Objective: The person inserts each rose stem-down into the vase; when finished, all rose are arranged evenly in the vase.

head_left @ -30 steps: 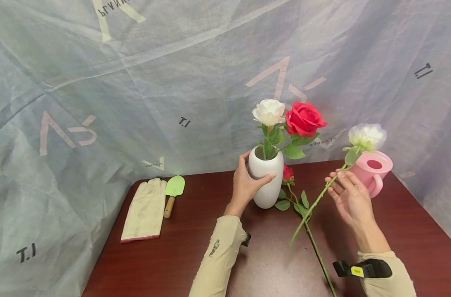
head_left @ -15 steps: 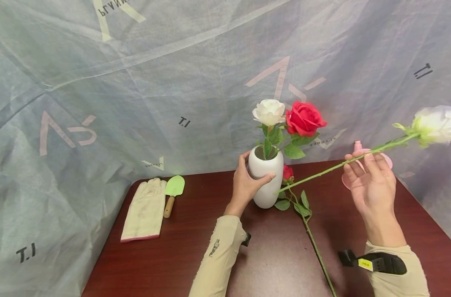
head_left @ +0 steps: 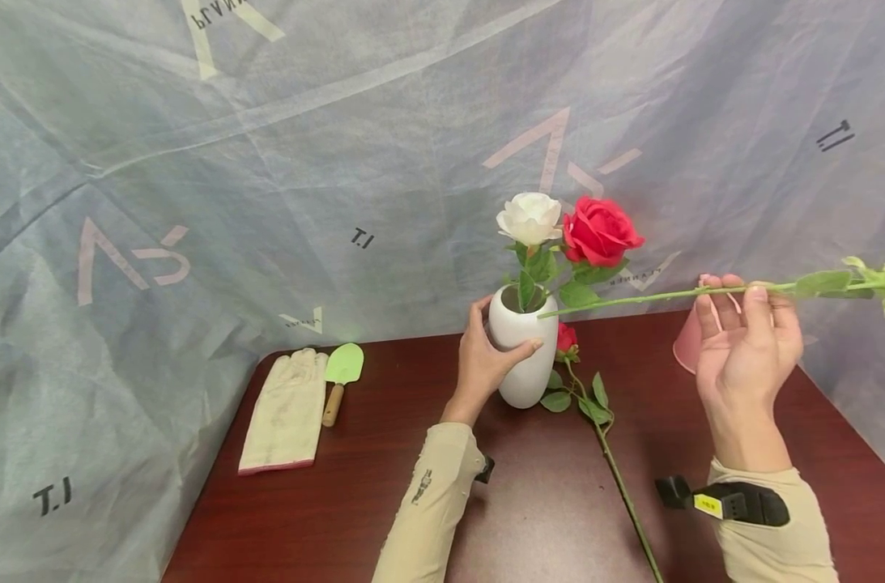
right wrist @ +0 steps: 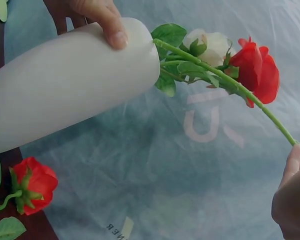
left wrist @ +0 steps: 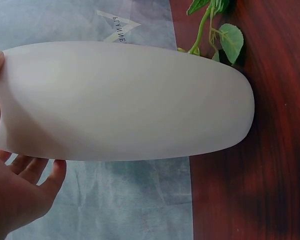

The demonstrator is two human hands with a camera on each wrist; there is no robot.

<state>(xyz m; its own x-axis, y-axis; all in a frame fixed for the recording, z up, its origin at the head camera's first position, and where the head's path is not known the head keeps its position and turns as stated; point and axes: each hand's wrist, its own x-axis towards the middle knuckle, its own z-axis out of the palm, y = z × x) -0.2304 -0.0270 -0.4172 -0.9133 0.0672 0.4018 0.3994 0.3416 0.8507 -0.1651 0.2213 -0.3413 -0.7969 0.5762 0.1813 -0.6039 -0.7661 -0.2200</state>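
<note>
My left hand (head_left: pixel 482 364) grips the white vase (head_left: pixel 522 364), which stands upright on the table; its thumb lies across the front. A white rose (head_left: pixel 529 219) and a red rose (head_left: pixel 601 232) stand in the vase. In my right hand (head_left: pixel 748 356) the green stem of another white rose (head_left: pixel 661 298) is pinched, held nearly level. Its bloom is mostly cut off at the right edge of the head view. The stem's lower end is at the vase's rim (right wrist: pixel 155 55) in the right wrist view; whether it is inside I cannot tell.
Another red rose (head_left: pixel 617 470) lies on the table right of the vase. Behind my right hand is a pink watering can (head_left: pixel 687 344), mostly hidden. A cream glove (head_left: pixel 285 413) and a green trowel (head_left: pixel 343 364) lie at the left. A grey sheet hangs behind.
My right hand has moved right and slightly up, turning the white rose from steep to nearly level. Its stem end has risen to the vase's rim. The left hand has stayed on the vase.
</note>
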